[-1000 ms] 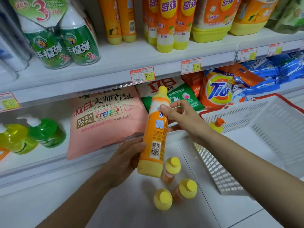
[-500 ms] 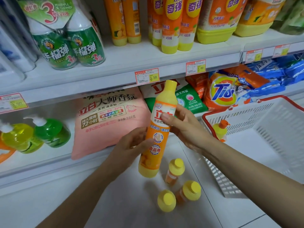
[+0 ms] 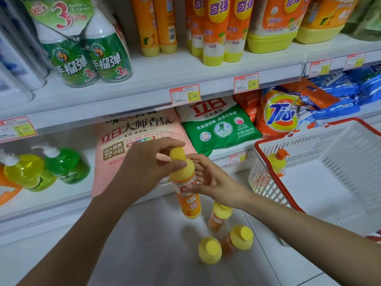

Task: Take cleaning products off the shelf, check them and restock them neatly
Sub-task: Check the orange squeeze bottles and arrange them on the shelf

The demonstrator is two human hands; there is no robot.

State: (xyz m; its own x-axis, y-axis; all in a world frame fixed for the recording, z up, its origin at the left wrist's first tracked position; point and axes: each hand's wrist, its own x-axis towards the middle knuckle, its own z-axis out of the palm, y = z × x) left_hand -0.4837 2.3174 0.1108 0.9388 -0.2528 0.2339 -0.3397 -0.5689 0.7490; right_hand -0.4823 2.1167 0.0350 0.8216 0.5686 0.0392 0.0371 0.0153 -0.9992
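Note:
An orange detergent bottle with a yellow cap is held upright in mid-air over the floor. My left hand pinches its cap and neck from the left. My right hand holds the bottle's upper body from the right, fingers curled on it. Below it three matching yellow-capped bottles stand on the white floor. More orange bottles stand on the upper shelf.
A white basket with a red rim sits on the floor at right, holding one small yellow bottle. The lower shelf carries a pink powder bag, a green bag and green pump bottles. Green spray bottles stand upper left.
The bottle has been tipped upright and lowered. My left hand moved from its lower body up to the cap. My right hand stays on the upper body.

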